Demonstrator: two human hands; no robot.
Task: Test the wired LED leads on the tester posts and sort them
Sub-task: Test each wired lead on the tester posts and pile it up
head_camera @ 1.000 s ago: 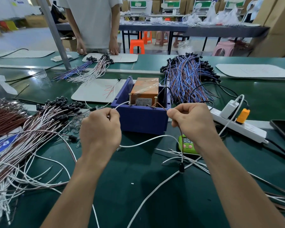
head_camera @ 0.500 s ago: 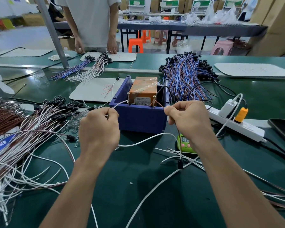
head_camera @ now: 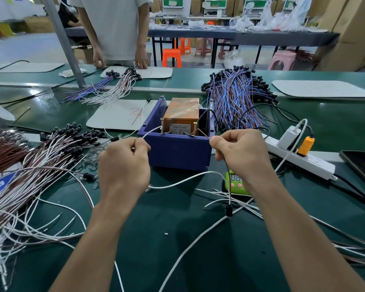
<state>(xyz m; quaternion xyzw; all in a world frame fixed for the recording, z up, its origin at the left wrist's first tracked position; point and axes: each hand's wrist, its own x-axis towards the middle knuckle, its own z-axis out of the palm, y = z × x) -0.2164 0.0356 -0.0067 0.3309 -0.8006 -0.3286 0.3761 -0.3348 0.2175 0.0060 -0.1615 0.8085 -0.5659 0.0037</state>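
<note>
White lead (head_camera: 153, 131), pinched in the left hand (head_camera: 124, 165), reaches the left post (head_camera: 162, 126) on the near rim of the box (head_camera: 177, 152); brown lead (head_camera: 201, 133), pinched in the right hand (head_camera: 240, 152), reaches the right post (head_camera: 195, 129). Press both tips on steadily and watch the LED (head_camera: 228, 211) dangling before the box.

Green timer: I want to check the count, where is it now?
In the head view, the green timer lies right of centre, just in front of the blue box, partly hidden behind the right hand.

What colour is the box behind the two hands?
Purplish-blue box, shown best in the head view.
</note>
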